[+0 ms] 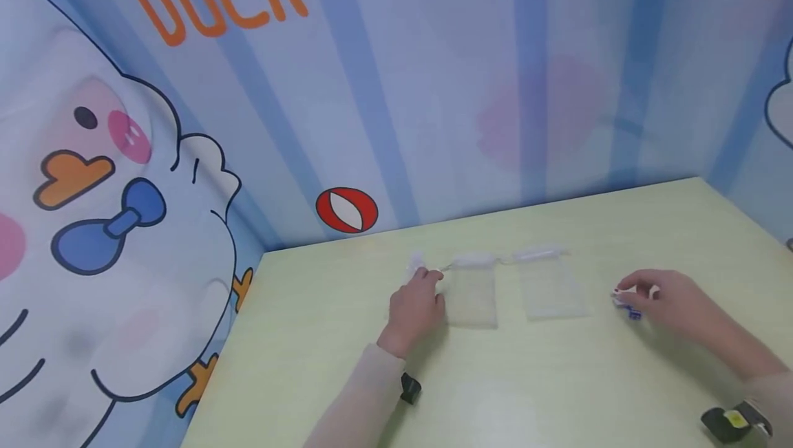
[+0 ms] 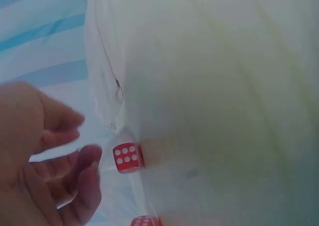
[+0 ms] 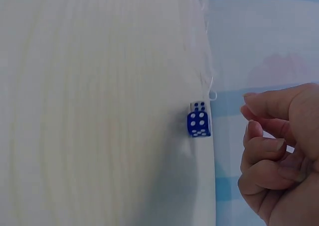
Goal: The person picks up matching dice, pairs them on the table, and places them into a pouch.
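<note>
My left hand (image 1: 411, 314) is over the left end of a row of sheer white drawstring pouches, partly covering a pale pouch (image 1: 414, 261). In the left wrist view its fingers (image 2: 89, 181) are loosely bent, with a gap between them and a red die (image 2: 126, 157) with white dots. Another red die (image 2: 144, 221) is cut off at the lower edge. On the right, my right hand (image 1: 669, 303) hovers close to a blue die (image 1: 634, 313). The right wrist view shows that blue die (image 3: 199, 124) against a white die (image 3: 198, 106), apart from the bent fingers (image 3: 264, 154).
A middle pouch (image 1: 472, 296) and a right pouch (image 1: 551, 288) lie flat between my hands on the pale table (image 1: 495, 379). Behind the table stands a blue striped backdrop (image 1: 434, 90) with a duck drawing.
</note>
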The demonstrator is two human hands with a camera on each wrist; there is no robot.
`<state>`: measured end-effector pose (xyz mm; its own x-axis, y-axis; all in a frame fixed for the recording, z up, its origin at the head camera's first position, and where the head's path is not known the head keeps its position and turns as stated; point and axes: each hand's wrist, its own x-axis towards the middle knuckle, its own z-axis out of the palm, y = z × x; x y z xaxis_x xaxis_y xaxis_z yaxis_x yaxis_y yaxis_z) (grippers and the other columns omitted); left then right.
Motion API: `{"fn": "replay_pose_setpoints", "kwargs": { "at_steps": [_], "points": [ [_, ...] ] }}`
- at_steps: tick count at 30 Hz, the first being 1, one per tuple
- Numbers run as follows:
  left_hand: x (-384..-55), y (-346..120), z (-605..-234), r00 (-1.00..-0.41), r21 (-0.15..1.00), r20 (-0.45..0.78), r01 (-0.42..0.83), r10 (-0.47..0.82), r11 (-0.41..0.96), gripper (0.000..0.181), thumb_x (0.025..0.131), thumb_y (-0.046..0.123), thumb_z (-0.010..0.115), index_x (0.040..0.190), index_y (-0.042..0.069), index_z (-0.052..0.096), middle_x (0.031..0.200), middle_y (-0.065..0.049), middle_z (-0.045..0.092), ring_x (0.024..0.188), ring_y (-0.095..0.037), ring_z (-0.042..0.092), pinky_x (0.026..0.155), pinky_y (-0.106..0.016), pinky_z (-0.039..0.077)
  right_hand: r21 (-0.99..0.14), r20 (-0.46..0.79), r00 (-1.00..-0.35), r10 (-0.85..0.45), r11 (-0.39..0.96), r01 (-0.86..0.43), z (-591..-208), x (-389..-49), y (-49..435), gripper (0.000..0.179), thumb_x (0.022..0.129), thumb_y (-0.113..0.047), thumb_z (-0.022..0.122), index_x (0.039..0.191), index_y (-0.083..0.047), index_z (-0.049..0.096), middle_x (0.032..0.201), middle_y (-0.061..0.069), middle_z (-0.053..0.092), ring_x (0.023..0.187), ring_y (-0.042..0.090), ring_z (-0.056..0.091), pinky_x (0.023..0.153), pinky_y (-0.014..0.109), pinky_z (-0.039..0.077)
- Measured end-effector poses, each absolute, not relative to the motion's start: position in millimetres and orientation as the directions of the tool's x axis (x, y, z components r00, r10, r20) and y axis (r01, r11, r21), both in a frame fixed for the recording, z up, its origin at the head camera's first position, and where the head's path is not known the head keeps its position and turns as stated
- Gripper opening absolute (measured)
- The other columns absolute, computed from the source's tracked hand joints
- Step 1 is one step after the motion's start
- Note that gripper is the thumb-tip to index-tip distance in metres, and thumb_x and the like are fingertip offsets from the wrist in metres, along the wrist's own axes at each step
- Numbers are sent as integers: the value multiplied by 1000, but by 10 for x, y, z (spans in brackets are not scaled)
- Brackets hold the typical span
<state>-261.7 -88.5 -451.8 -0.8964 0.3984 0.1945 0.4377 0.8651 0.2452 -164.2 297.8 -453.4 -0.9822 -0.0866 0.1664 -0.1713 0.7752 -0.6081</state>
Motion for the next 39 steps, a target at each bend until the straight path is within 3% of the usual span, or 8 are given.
{"fn": "replay_pose_setpoints", "kwargs": {
  "at_steps": [5,13,18,24,28,33,36,39],
  "points": [
    [-2598,-936,-4458,-916,222,240,375,323,900,26,92,11,63,117,6,67,105,-10,60,50,-20,49,45,-37,45,-596,137,-988,-69,791,-137,-4585,-1664,3087,23,93,-12,65,108,7,67,77,-1,56,56,12,43,50,29,38],
    [-2690,-1026,-4500,-951,268,244,252,188,930,38,87,5,60,125,4,62,123,-18,53,48,-24,49,43,-39,45,-596,61,-997,-55,799,-80,-4629,-1708,3172,31,95,-15,63,113,10,64,82,4,58,59,16,46,49,29,40],
    [-2703,-994,-4451,-945,306,304,218,122,927,36,86,4,60,122,4,63,111,-14,47,50,-20,46,42,-35,41,-594,28,-998,-55,802,-61,-4612,-1718,3177,36,94,-19,64,114,11,64,86,8,60,63,18,50,51,31,42],
    [-2708,-926,-4444,-934,343,276,315,225,885,34,89,10,64,123,8,62,104,-11,48,52,-17,44,43,-31,39,-584,12,-999,-48,810,-46,-4632,-1720,3177,35,92,-20,67,110,10,67,89,10,64,74,19,53,59,33,44],
    [-2698,-887,-4474,-928,394,150,371,340,841,35,93,19,64,126,11,61,98,-6,58,62,-14,49,52,-30,42,-582,21,-998,-53,811,-55,-4652,-1723,3179,32,91,-19,69,107,10,68,89,12,66,76,22,56,62,35,45],
    [-2694,-870,-4501,-905,437,-7,380,425,815,47,92,27,68,136,13,57,80,1,59,70,-14,54,59,-31,45,-577,10,-998,-57,815,-53,-4658,-1743,3162,30,90,-18,70,102,10,69,91,17,70,87,37,64,75,50,52],
    [-2679,-859,-4505,-886,411,-67,394,458,822,55,91,31,70,142,15,53,100,-1,68,89,-17,63,75,-36,50,-576,-21,-999,-48,817,-27,-4646,-1754,3154,30,91,-19,70,100,10,70,92,19,70,92,42,63,78,55,50],
    [-2657,-838,-4516,-870,378,-119,406,478,832,61,91,33,70,146,17,49,129,-4,64,113,-23,61,91,-43,48,-566,-55,-998,-19,824,16,-4619,-1754,3156,34,90,-23,70,98,10,70,92,21,70,87,38,63,74,50,51]
  ]
}}
